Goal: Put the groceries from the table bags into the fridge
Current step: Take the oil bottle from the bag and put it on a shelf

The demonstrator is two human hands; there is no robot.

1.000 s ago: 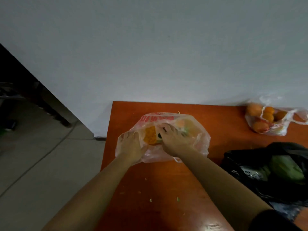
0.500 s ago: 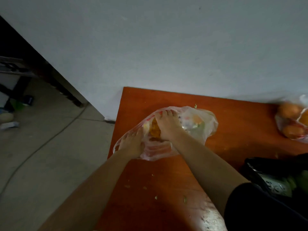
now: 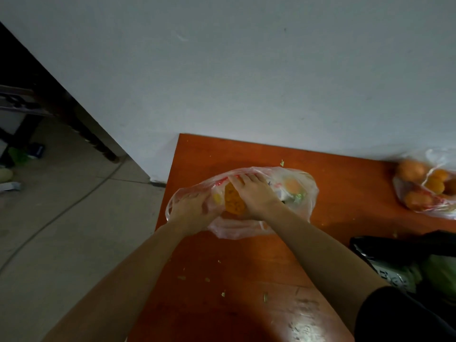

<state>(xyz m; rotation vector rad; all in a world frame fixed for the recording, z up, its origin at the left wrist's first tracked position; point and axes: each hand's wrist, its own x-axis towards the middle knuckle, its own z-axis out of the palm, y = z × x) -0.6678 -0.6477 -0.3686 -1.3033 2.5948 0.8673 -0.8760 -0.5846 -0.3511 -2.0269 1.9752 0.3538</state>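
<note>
A clear plastic bag [image 3: 299,191] with red print lies near the left edge of the orange-brown table [image 3: 246,280]. Inside it I see an orange-yellow item [image 3: 233,202], a pale orange piece and something green. My left hand [image 3: 191,211] grips the bag's left side with the plastic bunched under its fingers. Reaching into the bag's mouth, my right hand [image 3: 254,193] rests fingers down over the orange-yellow item. Whether it holds that item I cannot tell.
A second clear bag of oranges [image 3: 424,191] lies at the table's far right by the wall. A black bag [image 3: 404,253] with green produce sits at the right edge. Green scraps dot the tabletop. Grey floor with a cable [image 3: 56,218] lies to the left.
My view has swung left, so the bags sit further right in frame. My right hand has gone deeper into the clear bag. My left hand has kept hold of the bag's left side.
</note>
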